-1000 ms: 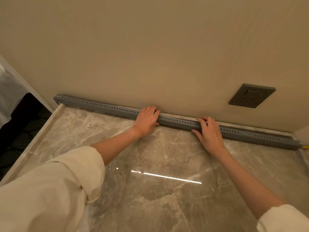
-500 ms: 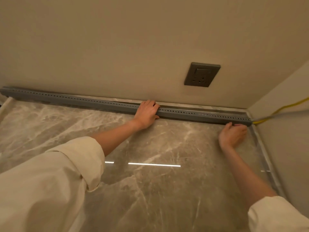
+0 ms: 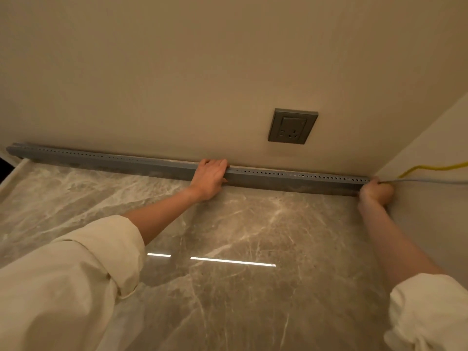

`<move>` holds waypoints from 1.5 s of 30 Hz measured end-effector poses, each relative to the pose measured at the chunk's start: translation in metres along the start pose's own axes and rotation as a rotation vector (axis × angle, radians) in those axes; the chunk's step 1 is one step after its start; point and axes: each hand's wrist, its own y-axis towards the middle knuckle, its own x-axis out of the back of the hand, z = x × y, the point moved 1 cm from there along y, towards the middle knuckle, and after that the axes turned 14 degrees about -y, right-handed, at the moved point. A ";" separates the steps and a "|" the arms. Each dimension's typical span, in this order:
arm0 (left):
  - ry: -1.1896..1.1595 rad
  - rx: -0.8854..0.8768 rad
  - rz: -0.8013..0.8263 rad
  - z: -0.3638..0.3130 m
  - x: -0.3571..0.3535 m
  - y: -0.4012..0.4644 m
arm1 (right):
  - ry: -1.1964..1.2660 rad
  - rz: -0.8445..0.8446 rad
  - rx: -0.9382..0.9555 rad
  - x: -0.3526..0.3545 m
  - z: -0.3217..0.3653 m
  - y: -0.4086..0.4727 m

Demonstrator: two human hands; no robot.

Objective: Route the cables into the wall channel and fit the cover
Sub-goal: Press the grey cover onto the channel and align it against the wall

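Note:
A long grey perforated channel (image 3: 291,176) with its cover lies along the foot of the beige wall, on a marble surface (image 3: 253,224). My left hand (image 3: 209,177) rests on the channel near its middle, fingers laid over the top and thumb along the front face. At the channel's right end, in the corner, my right hand (image 3: 376,192) is curled into a fist around the cables where they come out. From there a yellow cable (image 3: 430,168) and a grey cable (image 3: 430,181) run off to the right along the side wall.
A grey wall socket (image 3: 292,126) sits on the wall above the channel's right half. A side wall (image 3: 430,224) closes the corner on the right. The marble surface ends at a raised edge (image 3: 10,178) on the far left.
My right hand has slid along the channel from beside the middle to its right end and closed around the cables. The left hand has stayed in place. The view has swung to the right.

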 end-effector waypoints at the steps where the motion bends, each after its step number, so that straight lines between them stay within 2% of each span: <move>1: 0.006 0.017 -0.002 0.001 0.002 0.002 | 0.044 0.031 -0.003 -0.001 0.003 0.002; 4: 0.047 0.073 -0.040 0.004 0.008 0.008 | 0.066 0.067 0.022 -0.006 0.012 0.011; 8: 0.117 0.103 -0.137 0.002 0.006 0.012 | 0.033 0.025 0.093 -0.013 0.015 0.024; 14: 0.147 0.091 -0.157 -0.008 0.004 0.020 | 0.071 -0.005 0.066 -0.016 0.014 0.032; 22: 0.123 0.093 -0.147 -0.013 -0.001 0.023 | -0.150 -0.184 -0.026 -0.026 0.010 0.016; 25: 0.087 0.102 -0.164 -0.014 -0.003 0.023 | -0.154 -0.113 -0.064 -0.037 0.012 0.002; 30: 0.061 0.071 -0.164 -0.014 -0.004 0.025 | 0.132 0.055 -0.133 -0.054 0.015 -0.015; 35: 0.039 0.109 -0.169 -0.015 -0.007 0.018 | 0.233 0.112 -0.247 -0.057 0.014 -0.016; 45: 0.045 0.033 -0.177 -0.012 -0.004 0.003 | 0.109 0.143 -0.136 -0.068 0.012 -0.045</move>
